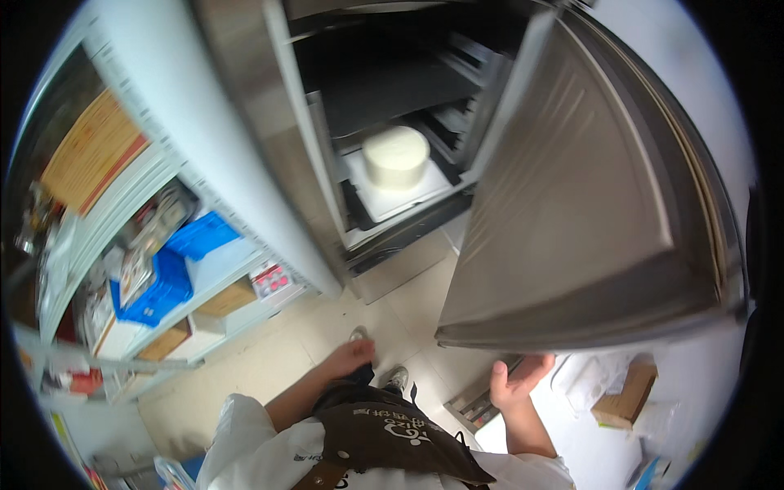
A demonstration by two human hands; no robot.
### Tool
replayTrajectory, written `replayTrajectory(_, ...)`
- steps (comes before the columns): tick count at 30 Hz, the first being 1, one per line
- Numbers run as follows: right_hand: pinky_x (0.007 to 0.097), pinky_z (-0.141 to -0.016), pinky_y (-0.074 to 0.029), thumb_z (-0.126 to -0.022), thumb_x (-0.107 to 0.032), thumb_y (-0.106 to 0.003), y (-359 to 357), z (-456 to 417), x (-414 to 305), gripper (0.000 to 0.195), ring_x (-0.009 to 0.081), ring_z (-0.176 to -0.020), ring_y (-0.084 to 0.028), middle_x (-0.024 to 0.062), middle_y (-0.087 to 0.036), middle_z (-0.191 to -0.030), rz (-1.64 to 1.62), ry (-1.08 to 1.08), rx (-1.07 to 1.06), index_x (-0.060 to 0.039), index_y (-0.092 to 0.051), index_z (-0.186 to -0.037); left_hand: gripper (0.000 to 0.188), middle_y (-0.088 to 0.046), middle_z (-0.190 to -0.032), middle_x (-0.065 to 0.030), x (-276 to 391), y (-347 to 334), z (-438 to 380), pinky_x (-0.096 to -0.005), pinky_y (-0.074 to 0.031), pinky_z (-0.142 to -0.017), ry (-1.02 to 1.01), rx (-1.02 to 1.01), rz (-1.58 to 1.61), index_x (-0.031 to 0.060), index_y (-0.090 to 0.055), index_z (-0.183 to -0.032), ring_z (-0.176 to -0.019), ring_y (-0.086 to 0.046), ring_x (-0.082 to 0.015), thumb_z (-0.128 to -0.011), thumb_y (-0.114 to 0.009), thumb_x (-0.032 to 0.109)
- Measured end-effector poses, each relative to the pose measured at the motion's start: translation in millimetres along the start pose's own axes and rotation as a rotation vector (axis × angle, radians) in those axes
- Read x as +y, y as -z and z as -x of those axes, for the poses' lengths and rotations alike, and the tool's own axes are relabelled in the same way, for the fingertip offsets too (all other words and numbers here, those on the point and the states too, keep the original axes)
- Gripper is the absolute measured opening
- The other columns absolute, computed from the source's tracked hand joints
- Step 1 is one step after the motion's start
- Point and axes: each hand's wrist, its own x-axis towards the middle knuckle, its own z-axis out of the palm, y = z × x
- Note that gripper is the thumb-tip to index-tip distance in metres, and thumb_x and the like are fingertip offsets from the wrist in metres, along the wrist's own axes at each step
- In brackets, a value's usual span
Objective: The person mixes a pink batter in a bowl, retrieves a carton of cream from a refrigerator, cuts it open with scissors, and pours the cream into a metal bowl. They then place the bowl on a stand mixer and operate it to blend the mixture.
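Before me stands a stainless-steel refrigerator cabinet (278,141) with its door (569,202) swung wide to the right. A round, pale cream-covered cake (395,158) sits inside on a white square board (392,207), low in the cabinet, below a dark shelf or tray (392,92). My right hand (520,381) is at the door's lower edge, thumb apart and fingers partly hidden by the edge; whether it touches the door is unclear. My left hand (354,357) hangs over the floor in front of my apron, fingers curled, with nothing visible in it.
On the left, a light-coloured shelving unit (226,269) holds a blue plastic basket (160,288), cartons and packets. Tiled floor (404,306) lies between the shelves and the cabinet. At lower right, a brown cardboard box (626,398) rests on a white surface beside plastic packaging.
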Motion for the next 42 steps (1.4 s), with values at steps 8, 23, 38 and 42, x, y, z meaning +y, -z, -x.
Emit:
replayTrajectory(8, 0.0473, -0.124, -0.023, -0.086, 0.000, -0.060, -158, -128, -74, 0.070, 0.0402, -0.150, -0.032, 0.0224, -0.040, -0.157, -0.048, 0.105, -0.250, 0.0009, -0.040, -0.153, 0.057, -0.068, -0.132, -0.0149, -118, -30, 260, -0.0383, -0.048, -0.106, 0.233, 0.418, 0.099, 0.0029, -0.060, -0.139, -0.122, -0.064, -0.0252, -0.097, -0.068, 0.040)
replayTrajectory(23, 0.0342, -0.095, -0.050, -0.093, -0.001, -0.061, -459, 174, -539, 0.027, 0.0232, -0.115, -0.062, 0.0122, -0.065, -0.125, -0.855, 0.445, -1.538, -0.0030, -0.066, -0.120, 0.062, -0.071, -0.118, -0.0247, -367, -205, 542, -0.0432, -0.051, -0.099, 0.620, 1.265, 0.871, -0.0022, -0.069, -0.123, -0.113, -0.067, -0.0358, -0.094, -0.057, 0.052)
replayTrajectory(38, 0.0302, -0.067, -0.050, -0.093, -0.021, -0.075, -382, 390, -1051, 0.015, 0.0177, -0.071, -0.059, 0.0028, -0.066, -0.089, -2.806, 1.483, -1.831, -0.0108, -0.065, -0.091, 0.054, -0.073, -0.092, -0.0254, -438, -243, 673, -0.0540, -0.054, -0.085, 0.974, 1.788, 1.351, 0.0013, -0.075, -0.089, -0.093, -0.070, -0.0440, -0.100, -0.053, 0.049)
replayTrajectory(42, 0.0379, -0.063, -0.050, -0.097, -0.034, -0.069, -333, 473, -1157, 0.026, 0.0267, -0.072, -0.063, 0.0057, -0.066, -0.083, -3.187, 1.395, -2.627, -0.0085, -0.070, -0.102, 0.055, -0.070, -0.092, -0.0286, -426, -238, 696, -0.0559, -0.052, -0.083, 1.087, 2.064, 1.713, 0.0024, -0.075, -0.094, -0.094, -0.068, -0.0476, -0.101, -0.052, 0.052)
